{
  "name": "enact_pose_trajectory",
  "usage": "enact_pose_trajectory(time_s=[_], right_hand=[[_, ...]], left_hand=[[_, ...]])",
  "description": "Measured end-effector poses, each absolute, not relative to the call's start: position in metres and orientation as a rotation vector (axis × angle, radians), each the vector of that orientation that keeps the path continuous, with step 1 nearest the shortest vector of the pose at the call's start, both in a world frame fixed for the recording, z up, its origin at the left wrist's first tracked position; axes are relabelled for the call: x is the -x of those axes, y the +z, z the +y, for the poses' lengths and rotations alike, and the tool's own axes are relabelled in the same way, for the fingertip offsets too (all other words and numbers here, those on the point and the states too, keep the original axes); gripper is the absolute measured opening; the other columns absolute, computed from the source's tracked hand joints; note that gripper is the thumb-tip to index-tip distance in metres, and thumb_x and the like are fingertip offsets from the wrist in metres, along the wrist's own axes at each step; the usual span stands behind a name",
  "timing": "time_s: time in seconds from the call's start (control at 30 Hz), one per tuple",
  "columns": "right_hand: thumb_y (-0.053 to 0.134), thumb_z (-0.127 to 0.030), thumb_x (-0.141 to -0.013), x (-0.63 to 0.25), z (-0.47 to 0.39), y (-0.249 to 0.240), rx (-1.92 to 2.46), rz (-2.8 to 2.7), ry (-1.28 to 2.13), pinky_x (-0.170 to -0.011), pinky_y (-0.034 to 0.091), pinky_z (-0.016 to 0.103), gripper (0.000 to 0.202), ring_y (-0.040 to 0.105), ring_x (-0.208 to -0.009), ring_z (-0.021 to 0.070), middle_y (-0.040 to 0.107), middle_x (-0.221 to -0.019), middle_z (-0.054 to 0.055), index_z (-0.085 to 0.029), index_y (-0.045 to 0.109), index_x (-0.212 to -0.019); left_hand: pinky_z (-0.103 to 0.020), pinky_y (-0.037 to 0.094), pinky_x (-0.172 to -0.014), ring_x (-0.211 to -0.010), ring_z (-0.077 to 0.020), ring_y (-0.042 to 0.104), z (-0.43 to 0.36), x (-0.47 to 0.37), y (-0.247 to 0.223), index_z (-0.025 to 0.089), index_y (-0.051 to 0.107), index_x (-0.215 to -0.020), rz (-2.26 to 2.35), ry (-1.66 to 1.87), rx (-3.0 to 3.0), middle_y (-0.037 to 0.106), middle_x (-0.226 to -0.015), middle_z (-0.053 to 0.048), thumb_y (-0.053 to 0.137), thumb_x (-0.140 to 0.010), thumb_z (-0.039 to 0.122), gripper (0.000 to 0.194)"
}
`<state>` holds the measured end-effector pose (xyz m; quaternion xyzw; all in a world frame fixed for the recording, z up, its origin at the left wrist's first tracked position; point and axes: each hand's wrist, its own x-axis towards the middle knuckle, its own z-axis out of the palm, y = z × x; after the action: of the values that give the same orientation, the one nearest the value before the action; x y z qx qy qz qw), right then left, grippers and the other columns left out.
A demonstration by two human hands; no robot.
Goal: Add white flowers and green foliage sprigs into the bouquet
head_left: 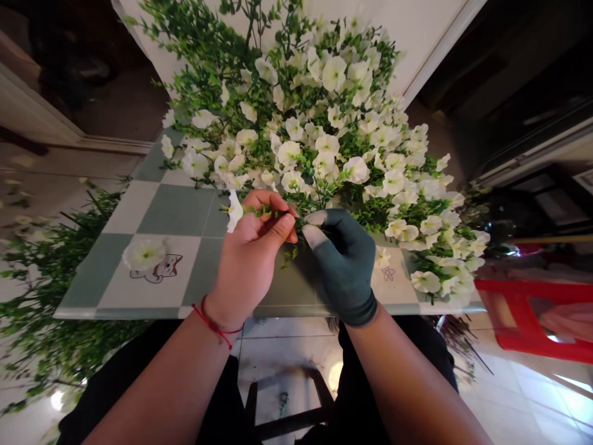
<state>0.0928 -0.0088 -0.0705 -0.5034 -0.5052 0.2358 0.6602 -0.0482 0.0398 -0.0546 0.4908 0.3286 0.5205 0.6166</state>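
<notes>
1. Left hand (pixel 252 247), bare, red string at wrist: fingers pinched shut on green sprig (pixel 265 212) with white flower (pixel 235 211) at its left end
2. Right hand (pixel 343 256), dark glove: thumb and forefinger closed on same sprig, just right of left hand
3. Both over checked table (pixel 176 213), at near edge of white flower heap (pixel 343 142)

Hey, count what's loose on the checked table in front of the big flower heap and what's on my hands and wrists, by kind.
Loose white flower: 1
Glove, on the right hand: 1
Red string bracelet, on the left wrist: 1
Total: 3
</notes>
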Motion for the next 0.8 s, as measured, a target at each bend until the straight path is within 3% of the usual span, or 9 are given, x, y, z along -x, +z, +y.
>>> enact_pose_trajectory(time_s=[0.4,0.6,0.8], right_hand=[[0.078,-0.019,-0.094,-0.093,-0.009,-0.069,1.143,-1.140,0.537,-0.082,0.064,0.027,0.010,0.079,-0.087,0.0135,0.084,-0.095,-0.004,-0.027,0.080,-0.099],[0.078,-0.021,-0.095,-0.093,-0.009,-0.071,1.167,-1.140,0.522,-0.083,0.065,0.030,0.008,0.079,-0.088,0.0149,0.083,-0.096,-0.002,-0.026,0.079,-0.100],[0.079,-0.022,-0.095,-0.093,-0.010,-0.071,1.165,-1.143,0.534,-0.083,0.063,0.030,0.006,0.078,-0.088,0.0153,0.083,-0.096,-0.002,-0.026,0.079,-0.100]], left_hand=[[-0.023,0.058,-0.071,-0.071,-0.0087,0.064,0.044,0.048,-0.056,0.021,0.063,-0.098,0.651,1.203,-1.127,0.068,-0.100,-0.001,0.087,-0.095,0.025,0.025],[-0.024,0.060,-0.073,-0.074,-0.0111,0.068,0.037,0.046,-0.052,0.022,0.063,-0.099,0.846,1.301,-1.309,0.069,-0.096,0.000,0.075,-0.100,0.014,0.015],[-0.020,0.061,-0.073,-0.076,-0.0091,0.067,0.035,0.042,-0.046,0.021,0.060,-0.093,0.866,1.400,-1.397,0.069,-0.097,0.001,0.071,-0.093,0.003,0.021]])
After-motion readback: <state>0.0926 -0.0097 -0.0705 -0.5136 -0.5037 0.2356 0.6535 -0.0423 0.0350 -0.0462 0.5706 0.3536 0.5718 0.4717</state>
